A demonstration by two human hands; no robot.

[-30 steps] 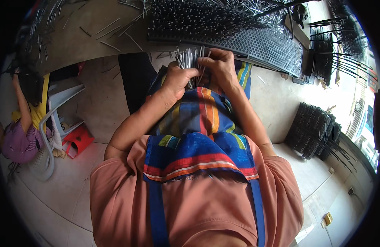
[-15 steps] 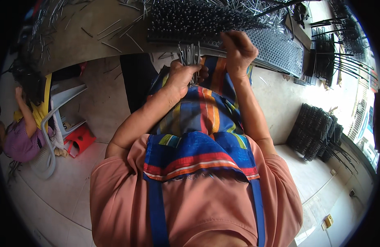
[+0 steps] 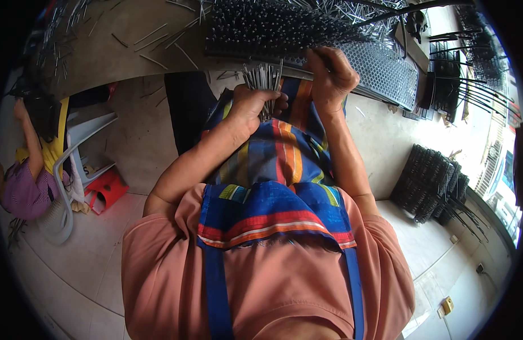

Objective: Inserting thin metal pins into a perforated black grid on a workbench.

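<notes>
A bundle of thin grey metal rods [image 3: 262, 76] stands upright in my left hand [image 3: 254, 106], which is wrapped round it above my lap. My right hand [image 3: 334, 82] is raised at the front edge of a perforated metal rack [image 3: 386, 71], its fingertips pinched together. Whether a rod is between those fingertips is too small to make out. Dark-ended rods [image 3: 261, 28] stand close together in the holes over the left and middle of the rack, while rows of holes show bare at its right and front.
Loose rods [image 3: 154, 42] lie scattered on the brown table [image 3: 103, 56], with a heap behind the rack. Black wire racks [image 3: 428, 184] are stacked on the floor at right. At left, a person in purple [image 3: 29, 192] works beside a grey chair [image 3: 66, 175] and a red box [image 3: 107, 191].
The rods in my left hand have fanned out a little. My right hand has shifted slightly right and stays pinched. The person at left has moved an arm.
</notes>
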